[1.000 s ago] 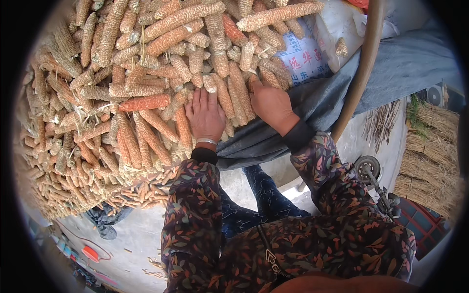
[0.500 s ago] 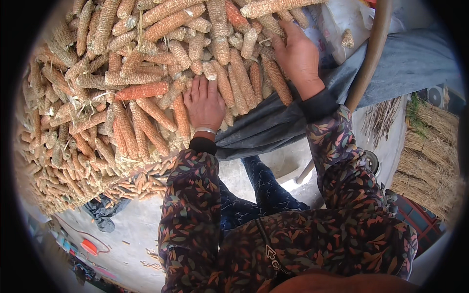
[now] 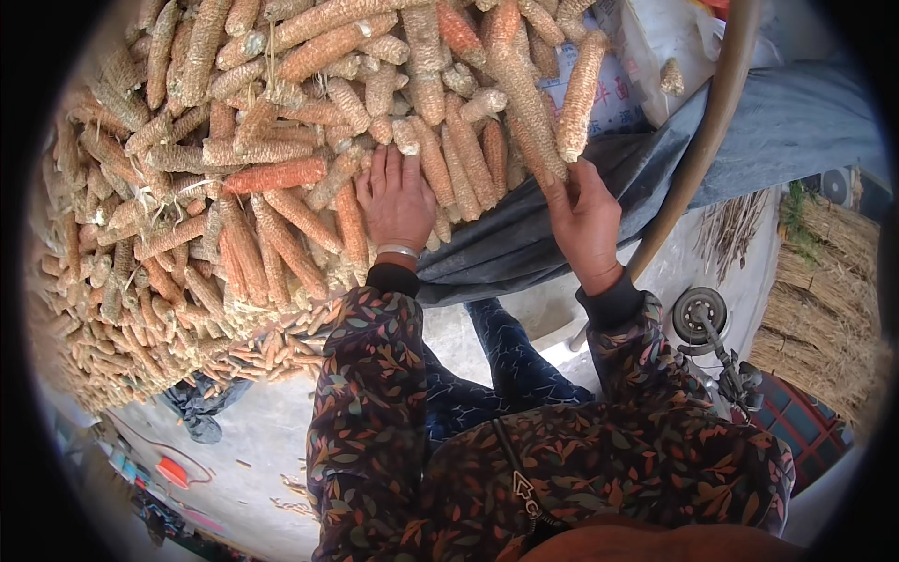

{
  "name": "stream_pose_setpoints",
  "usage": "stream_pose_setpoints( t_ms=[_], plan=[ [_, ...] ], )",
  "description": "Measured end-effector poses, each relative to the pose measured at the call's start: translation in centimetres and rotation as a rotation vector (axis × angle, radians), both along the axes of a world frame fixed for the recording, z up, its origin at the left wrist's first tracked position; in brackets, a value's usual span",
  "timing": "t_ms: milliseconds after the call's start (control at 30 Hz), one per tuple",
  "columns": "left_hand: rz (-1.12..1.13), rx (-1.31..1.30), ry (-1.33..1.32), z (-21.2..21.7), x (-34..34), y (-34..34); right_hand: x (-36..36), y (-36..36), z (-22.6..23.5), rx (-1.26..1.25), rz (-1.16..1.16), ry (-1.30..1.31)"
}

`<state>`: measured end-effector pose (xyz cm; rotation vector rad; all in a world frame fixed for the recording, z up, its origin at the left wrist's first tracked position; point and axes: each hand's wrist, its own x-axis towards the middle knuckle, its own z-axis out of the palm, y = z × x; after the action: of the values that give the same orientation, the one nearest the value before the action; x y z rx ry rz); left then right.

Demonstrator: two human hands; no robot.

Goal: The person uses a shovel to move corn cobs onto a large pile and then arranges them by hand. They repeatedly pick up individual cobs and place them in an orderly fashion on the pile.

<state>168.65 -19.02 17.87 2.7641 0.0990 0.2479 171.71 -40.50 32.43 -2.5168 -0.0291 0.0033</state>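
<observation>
A big heap of bare corn cobs (image 3: 276,159), tan to reddish, fills the upper left. My left hand (image 3: 398,206), a bracelet at its wrist, lies on the heap's near edge with fingers stretched out, touching the cobs and holding none. To the right, the thumb and fingers of my right hand (image 3: 588,225) pinch the lower end of a long corn cob (image 3: 526,108) at the heap's edge. Another pale orange cob (image 3: 582,94) slants just above my right fingertips; whether they touch it I cannot tell.
Dark sheeting (image 3: 496,244) drapes below the heap's edge. A curved brown pole (image 3: 698,155) rises at the right, beside white bags (image 3: 651,56). Farther right are a small wheel (image 3: 700,314) and a straw stack (image 3: 824,318). Black plastic (image 3: 201,405) lies on the floor.
My right hand has drawn back toward me from among the cobs. Cobs at the heap's right edge have shifted, uncovering part of a printed bag. My left hand stays nearly still.
</observation>
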Motion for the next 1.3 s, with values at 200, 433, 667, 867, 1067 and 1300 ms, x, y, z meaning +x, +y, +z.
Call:
stream_pose_setpoints(
  t_ms=[200, 433, 667, 867, 1067, 1300],
  plan=[
    [0.001, 0.017, 0.02, 0.1, -0.1, 0.0, -3.9, -0.9, -1.3, 0.043, -0.092, 0.13],
    [0.011, 0.021, 0.012, -0.1, -0.2, -0.1, -3.7, -1.8, -0.2, 0.077, -0.107, 0.196],
    [0.005, 0.008, 0.009, 0.1, -0.1, 0.0, -6.2, -2.4, -0.1, 0.104, -0.082, 0.29],
    [0.004, 0.0, 0.011, 0.0, -0.2, 0.0, -6.3, -2.2, -0.3, 0.115, -0.048, 0.261],
    [0.007, -0.005, 0.004, -0.2, -0.2, 0.0, -4.2, 0.0, 0.0, 0.128, -0.002, 0.246],
    [0.028, 0.003, -0.028, 0.1, 0.0, -0.1, -5.9, 2.6, -0.8, 0.226, 0.047, 0.316]
  ],
)
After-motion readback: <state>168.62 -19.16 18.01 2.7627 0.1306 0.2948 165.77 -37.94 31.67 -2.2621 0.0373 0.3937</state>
